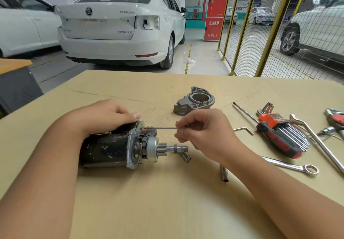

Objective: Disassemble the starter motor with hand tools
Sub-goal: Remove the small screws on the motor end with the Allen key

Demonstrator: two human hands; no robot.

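- The left hand [109, 115] lies on top of the starter motor [119, 145], with its fingers curled over the black body to hold it down on the bench [167, 201].
- The motor lies on its side, just under the left hand. Its gear end [163, 148] points toward the right hand.
- The right hand [202, 129] pinches the end of a long thin bolt [160, 128] between its fingertips.
- The bolt runs flat from the right hand to the motor. Its far end sits in the motor's metal plate, just below the left thumb.
- A grey metal cover [194, 102] sits on the bench behind the two hands, apart from the motor.
- A small metal tube [224, 173] lies just under the right wrist.
- A bent key [243, 130] lies just right of the right hand.
- Farther right of that hand are a red and black screwdriver [275, 136], a set of bent keys in an orange holder [279, 125] and a shiny wrench [296, 167].
- A white car [119, 24] stands far behind the bench.
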